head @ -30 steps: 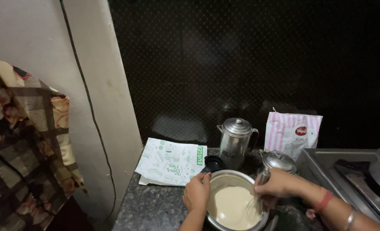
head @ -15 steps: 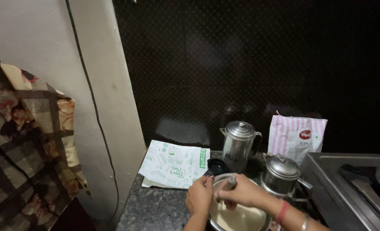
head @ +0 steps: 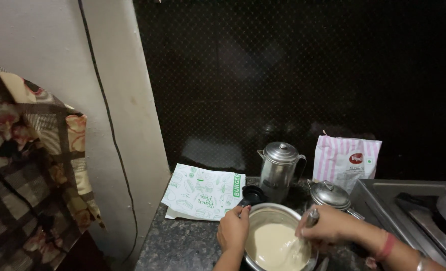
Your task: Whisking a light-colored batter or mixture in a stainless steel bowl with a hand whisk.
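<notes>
A steel bowl (head: 273,213) of pale batter (head: 272,246) sits on the dark granite counter at the bottom of the head view. My left hand (head: 233,230) grips the bowl's left rim. My right hand (head: 328,226) holds a steel-handled utensil (head: 310,219) whose lower end dips into the batter at the bowl's right side. A red band circles my right wrist.
Behind the bowl stand a lidded steel jug (head: 280,169), a small lidded steel pot (head: 330,194) and a pink striped pouch (head: 347,161). A white and green paper bag (head: 204,192) lies to the left, with a small black cup (head: 253,194) beside it. A stove (head: 413,211) is at right, patterned cloth (head: 27,165) at left.
My right hand has swung from the bowl's left side, near my left hand, over to its right side with the utensil. The batter surface shows again. My left hand stays on the rim.
</notes>
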